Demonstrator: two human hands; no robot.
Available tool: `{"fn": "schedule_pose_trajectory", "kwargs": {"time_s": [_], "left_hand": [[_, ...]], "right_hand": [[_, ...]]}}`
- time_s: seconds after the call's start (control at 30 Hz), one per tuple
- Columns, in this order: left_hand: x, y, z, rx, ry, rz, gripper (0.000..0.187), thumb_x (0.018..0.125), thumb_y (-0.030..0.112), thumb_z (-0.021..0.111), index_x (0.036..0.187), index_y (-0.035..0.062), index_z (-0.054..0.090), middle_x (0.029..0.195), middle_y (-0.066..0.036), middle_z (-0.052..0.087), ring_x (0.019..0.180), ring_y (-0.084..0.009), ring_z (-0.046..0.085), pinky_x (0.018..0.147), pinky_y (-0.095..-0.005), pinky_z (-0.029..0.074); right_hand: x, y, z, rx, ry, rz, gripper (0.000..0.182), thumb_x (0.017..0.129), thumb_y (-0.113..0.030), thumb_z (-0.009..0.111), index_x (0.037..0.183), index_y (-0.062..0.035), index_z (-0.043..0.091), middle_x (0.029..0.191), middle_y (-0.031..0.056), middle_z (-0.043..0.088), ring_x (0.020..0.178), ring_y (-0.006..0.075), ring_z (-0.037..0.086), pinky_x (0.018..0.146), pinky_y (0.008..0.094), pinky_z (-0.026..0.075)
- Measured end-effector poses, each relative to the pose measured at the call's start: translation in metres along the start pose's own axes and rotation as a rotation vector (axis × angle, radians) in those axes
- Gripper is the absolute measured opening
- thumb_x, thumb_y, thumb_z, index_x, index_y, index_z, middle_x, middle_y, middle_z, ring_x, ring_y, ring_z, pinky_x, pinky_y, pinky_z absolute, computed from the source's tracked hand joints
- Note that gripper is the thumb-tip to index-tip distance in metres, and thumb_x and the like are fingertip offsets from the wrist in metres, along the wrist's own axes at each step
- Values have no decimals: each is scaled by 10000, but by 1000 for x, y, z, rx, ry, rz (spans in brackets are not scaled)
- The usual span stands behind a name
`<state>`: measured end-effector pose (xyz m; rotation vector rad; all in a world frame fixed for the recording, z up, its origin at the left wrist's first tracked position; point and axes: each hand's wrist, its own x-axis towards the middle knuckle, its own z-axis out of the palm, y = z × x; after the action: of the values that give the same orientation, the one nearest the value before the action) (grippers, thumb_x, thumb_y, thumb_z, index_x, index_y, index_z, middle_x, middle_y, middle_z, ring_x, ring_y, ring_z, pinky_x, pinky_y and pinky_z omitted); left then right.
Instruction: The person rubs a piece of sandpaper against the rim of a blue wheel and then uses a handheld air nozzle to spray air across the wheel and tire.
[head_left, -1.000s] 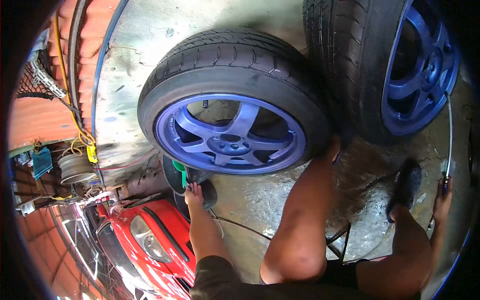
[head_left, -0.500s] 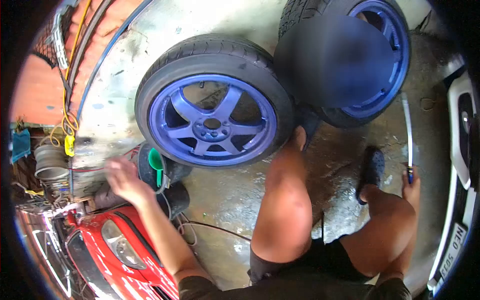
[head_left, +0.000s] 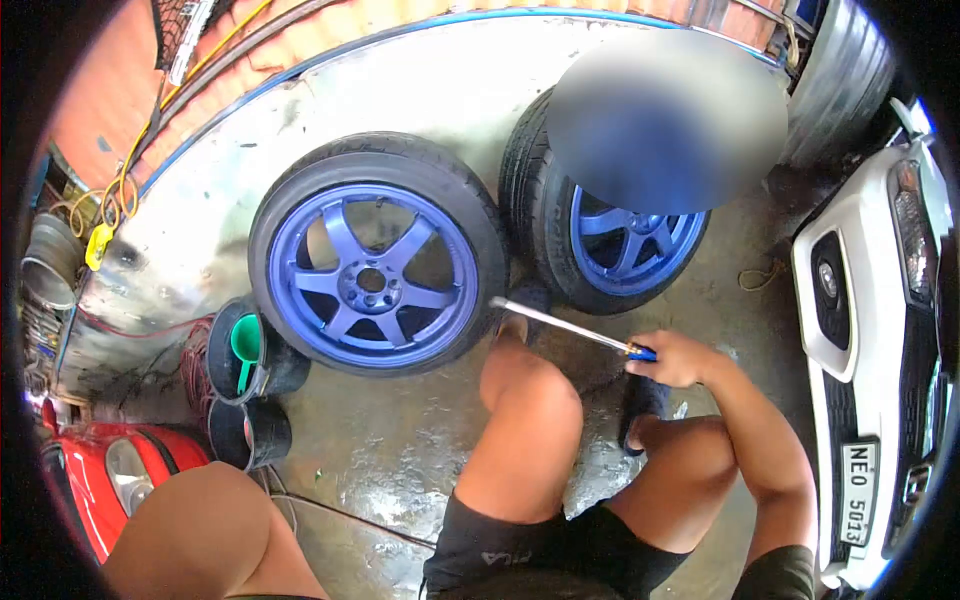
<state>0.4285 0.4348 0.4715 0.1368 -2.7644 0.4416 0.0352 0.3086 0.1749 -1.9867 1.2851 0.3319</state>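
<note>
My right hand [head_left: 675, 360] is wrapped round the blue handle of a long metal tool [head_left: 570, 328]. The tool's shaft points left, and its tip appears beside the tyre edge of the nearer blue wheel [head_left: 345, 322]; contact cannot be made out. That wheel has six spokes and leans against the pale wall. A second blue-rimmed wheel [head_left: 553, 245] stands to its right, partly covered by a blurred patch. At the lower left my bent left arm [head_left: 200, 525] shows close to the camera, but its hand is out of view.
Two dark buckets stand left of the wheels, the upper one [head_left: 218, 365] holding a green dipper [head_left: 245, 340]. A red car [head_left: 85, 470] is at lower left, a white car [head_left: 840, 300] at right. A hose [head_left: 350, 520] crosses the wet floor between my legs and the buckets.
My right hand has swung up and left, bringing the tool from beside my leg to near the wheel. My left hand has left the view. The camera view has shifted.
</note>
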Motion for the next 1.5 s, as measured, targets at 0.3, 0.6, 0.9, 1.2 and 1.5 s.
{"fn": "schedule_pose_trajectory", "kwargs": {"time_s": [0.3,0.6,0.9,1.2,1.5], "left_hand": [[0,14,-5,12,-11,-31,207,1100,257,607,1083,58,664,1014,-52,681,881,-172,649,821,-330,539],[-3,29,-15,43,-53,-51,212,1099,248,605,1081,49,679,1004,-59,695,886,-180,663,817,-331,546],[5,25,-11,24,-66,-55,219,1098,238,604,1079,40,694,995,-66,709,892,-187,678,814,-332,553],[-1,15,-11,-6,158,-77,226,1097,229,602,1077,31,709,985,-74,723,897,-195,692,811,-332,560],[-252,93,420,-1183,1399,-2057,287,1113,313,609,1206,60,705,1097,-72,746,915,-212,708,808,-358,550]], "right_hand": [[82,-18,43,-180,-36,7,457,1000,-436,700,1280,-77,736,1205,263,749,1163,471,696,1009,549,545],[97,-46,44,-182,-52,-64,432,1001,-407,710,1272,-71,727,1173,255,756,1133,464,704,994,541,547],[105,-41,50,-201,-49,-33,406,994,-367,719,1252,-54,734,1158,250,763,1119,445,723,978,545,572],[94,-35,47,-210,-2,-63,323,998,-311,716,1202,-61,722,1099,247,766,1077,459,727,940,554,568],[105,-42,68,-265,-7,-66,344,993,-225,708,1303,-96,633,1063,283,743,1065,496,708,922,584,561]]}}
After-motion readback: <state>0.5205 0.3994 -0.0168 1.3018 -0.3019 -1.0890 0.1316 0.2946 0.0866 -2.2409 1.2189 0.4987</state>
